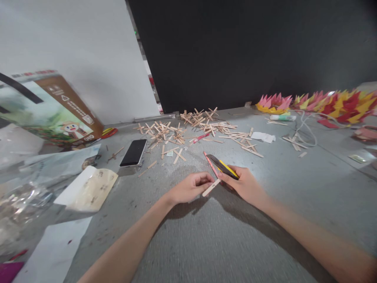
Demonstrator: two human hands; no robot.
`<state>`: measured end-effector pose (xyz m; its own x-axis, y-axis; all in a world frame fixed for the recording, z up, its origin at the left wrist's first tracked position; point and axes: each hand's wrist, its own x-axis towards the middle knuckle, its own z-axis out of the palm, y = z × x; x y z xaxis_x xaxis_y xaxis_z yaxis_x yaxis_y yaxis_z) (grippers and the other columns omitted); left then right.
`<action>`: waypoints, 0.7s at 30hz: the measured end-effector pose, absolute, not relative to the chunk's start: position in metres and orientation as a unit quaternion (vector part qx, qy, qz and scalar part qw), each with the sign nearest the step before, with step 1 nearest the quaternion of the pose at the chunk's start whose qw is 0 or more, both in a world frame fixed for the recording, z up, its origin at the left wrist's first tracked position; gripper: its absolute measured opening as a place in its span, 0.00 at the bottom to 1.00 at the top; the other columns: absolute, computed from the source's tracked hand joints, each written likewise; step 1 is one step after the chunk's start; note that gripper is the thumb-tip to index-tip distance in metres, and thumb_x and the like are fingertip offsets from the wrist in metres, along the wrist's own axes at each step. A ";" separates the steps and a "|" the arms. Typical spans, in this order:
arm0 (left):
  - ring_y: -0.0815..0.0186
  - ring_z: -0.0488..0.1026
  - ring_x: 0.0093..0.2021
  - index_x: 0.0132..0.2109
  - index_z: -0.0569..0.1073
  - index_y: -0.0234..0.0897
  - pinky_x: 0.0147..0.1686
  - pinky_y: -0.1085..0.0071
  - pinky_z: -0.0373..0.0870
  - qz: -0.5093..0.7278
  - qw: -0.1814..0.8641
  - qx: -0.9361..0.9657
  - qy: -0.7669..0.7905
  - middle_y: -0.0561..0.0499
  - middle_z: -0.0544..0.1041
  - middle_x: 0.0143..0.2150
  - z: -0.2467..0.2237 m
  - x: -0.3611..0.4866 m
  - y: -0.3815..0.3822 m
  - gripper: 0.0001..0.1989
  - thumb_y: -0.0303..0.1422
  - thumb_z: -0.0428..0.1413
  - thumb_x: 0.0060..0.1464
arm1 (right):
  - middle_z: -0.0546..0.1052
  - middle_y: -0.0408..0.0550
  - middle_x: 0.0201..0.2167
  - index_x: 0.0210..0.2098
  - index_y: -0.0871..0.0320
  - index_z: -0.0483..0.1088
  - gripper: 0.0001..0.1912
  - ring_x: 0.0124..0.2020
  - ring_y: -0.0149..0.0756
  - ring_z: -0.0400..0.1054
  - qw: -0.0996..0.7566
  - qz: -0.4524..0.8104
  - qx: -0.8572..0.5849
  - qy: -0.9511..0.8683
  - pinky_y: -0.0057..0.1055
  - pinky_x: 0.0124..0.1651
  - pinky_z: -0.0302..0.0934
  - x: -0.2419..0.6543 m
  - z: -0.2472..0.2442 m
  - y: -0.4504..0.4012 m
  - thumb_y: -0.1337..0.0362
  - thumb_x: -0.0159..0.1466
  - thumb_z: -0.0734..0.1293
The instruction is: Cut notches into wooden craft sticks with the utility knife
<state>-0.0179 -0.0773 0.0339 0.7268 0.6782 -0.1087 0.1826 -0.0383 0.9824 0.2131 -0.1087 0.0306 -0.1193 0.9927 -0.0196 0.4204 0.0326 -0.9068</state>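
My right hand (pixel 247 184) is closed round a black-and-yellow utility knife (pixel 228 169). Beside the knife, a narrow red-and-white patterned strip (pixel 211 163) also sticks out from those fingers. A pale wooden craft stick (pixel 211 188) slants between my two hands, its upper end at my right fingertips. My left hand (pixel 193 186) has curled fingers, with the thumb and fingertips against the craft stick. Beyond both hands, many craft sticks (pixel 167 133) lie in a loose heap, several joined as crosses.
A phone (pixel 134 152) lies left of the heap. Further left are a printed bag (pixel 70 110), a yellowish packet (pixel 94 190) and white paper (pixel 50 247). Folded-paper pieces (pixel 273 103), a white cable (pixel 314 131) and a glue stick (pixel 282 118) are at right. A black panel (pixel 250 51) stands behind.
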 end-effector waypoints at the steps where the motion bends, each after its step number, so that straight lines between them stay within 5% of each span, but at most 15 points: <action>1: 0.68 0.68 0.35 0.43 0.74 0.36 0.36 0.72 0.65 0.202 0.614 0.698 0.308 0.51 0.72 0.35 0.034 -0.018 -0.077 0.15 0.44 0.55 0.67 | 0.70 0.40 0.24 0.41 0.58 0.78 0.23 0.25 0.33 0.61 0.350 0.406 -0.564 -0.628 0.30 0.30 0.53 0.213 0.031 -0.109 0.43 0.66 0.68; 21: 0.67 0.72 0.36 0.43 0.75 0.35 0.39 0.70 0.69 0.162 0.609 0.717 0.299 0.48 0.76 0.37 0.036 -0.020 -0.079 0.15 0.44 0.56 0.66 | 0.64 0.38 0.22 0.31 0.56 0.69 0.20 0.24 0.31 0.56 0.342 0.427 -0.543 -0.637 0.29 0.28 0.50 0.212 0.031 -0.112 0.45 0.67 0.68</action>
